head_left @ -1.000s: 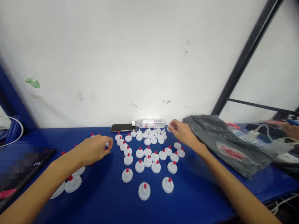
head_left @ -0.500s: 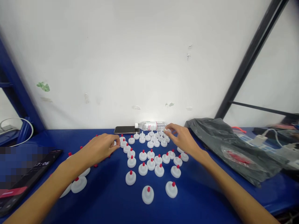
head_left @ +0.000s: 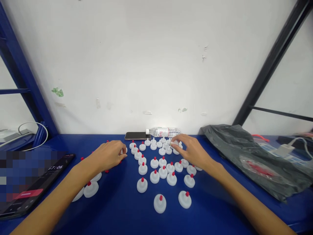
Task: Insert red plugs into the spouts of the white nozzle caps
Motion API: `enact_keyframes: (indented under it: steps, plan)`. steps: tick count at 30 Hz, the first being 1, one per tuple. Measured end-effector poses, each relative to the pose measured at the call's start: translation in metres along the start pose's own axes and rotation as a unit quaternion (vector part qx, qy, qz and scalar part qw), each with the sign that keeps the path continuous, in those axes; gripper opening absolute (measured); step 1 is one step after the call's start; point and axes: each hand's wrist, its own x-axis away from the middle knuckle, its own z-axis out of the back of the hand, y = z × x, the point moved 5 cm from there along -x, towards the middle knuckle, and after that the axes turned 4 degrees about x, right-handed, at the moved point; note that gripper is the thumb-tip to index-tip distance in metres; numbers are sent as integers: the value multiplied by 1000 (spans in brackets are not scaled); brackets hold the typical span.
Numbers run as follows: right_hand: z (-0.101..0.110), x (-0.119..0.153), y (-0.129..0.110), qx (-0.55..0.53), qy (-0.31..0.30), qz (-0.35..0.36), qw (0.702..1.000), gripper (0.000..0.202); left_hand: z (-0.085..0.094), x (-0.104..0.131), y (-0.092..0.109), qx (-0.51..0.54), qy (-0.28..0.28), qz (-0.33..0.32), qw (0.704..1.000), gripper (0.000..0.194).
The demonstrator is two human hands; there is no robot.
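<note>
Several round white caps with red tips [head_left: 159, 203] stand on the blue table, spread over its middle and left. Behind them is a cluster of white caps without red tips [head_left: 162, 151]. My left hand [head_left: 112, 154] is closed, thumb against fingers, around a white cap [head_left: 124, 150] left of the rows; the cap is partly hidden. My right hand [head_left: 189, 148] reaches the right side of the back cluster, its thumb and fingertips closed on a white cap [head_left: 174, 143].
A clear bottle [head_left: 162, 132] and a dark phone [head_left: 137, 135] lie along the wall. At the left is a larger phone [head_left: 46, 182]. A grey plastic bag [head_left: 244, 156], cables and a power strip [head_left: 281, 150] are at the right.
The view has shifted left, so the scene sits further right. My right hand has moved slightly left and down against the back cluster. My left hand keeps its pinch at nearly the same place.
</note>
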Motion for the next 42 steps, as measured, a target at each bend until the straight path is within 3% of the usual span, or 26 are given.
enact_keyframes:
  steps: [11, 16, 19, 24, 29, 38, 42]
  plan:
    - [0, 1, -6, -6, -6, 7, 1000, 22, -16, -4, -6, -13, 3, -21, 1000, 10]
    - [-2, 3, -11, -8, 6, 18, 1000, 20, -4, 0, 12, 5, 44, -46, 998, 16]
    - [-4, 5, -19, -16, 14, 34, 999, 34, 3, 5, 29, 23, 71, -71, 995, 20]
    - [-10, 10, -40, -27, 11, 90, 996, 31, 1, 18, 66, 123, 162, -209, 956, 13]
    - [-17, 16, -54, -28, 2, 131, 991, 38, -12, 28, 87, 218, 206, -290, 909, 14]
    - [-20, 20, -57, -40, 8, 142, 989, 41, -12, 32, 90, 243, 275, -345, 864, 8]
    - [-20, 21, -60, -55, 15, 146, 988, 37, -15, 34, 91, 243, 282, -331, 867, 10]
